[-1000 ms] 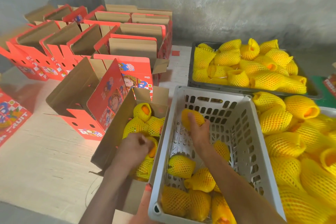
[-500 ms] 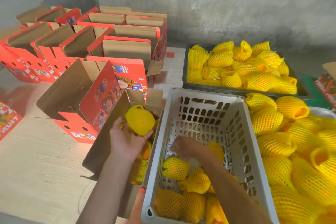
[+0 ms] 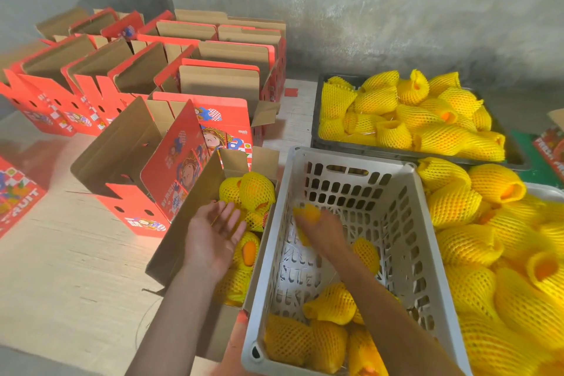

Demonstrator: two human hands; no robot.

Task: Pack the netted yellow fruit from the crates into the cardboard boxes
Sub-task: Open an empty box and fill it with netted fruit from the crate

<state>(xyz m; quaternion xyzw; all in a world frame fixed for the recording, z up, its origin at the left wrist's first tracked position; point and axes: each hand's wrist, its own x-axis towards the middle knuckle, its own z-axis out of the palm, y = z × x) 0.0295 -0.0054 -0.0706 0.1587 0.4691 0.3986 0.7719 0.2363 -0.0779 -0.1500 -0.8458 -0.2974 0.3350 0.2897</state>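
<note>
— Can you read anything on those red boxes?

— Only bits. The one at the far left edge shows "FRUIT" in white letters. Another at the far right edge reads "FRESH" and then gets cut off. The open red carton beside the packing box has a cartoon child printed on it; its small lettering is too fine to read.

— And the hands?

— The left hand hovers palm up over the brown cardboard box, fingers spread and loose, holding nothing. Netted yellow fruit already lie in that box, just beyond the fingertips.

— The right?

— The right hand is inside the grey plastic crate, fingers curled round one netted fruit, blurred. More netted fruit sit at the crate's near end.
</note>
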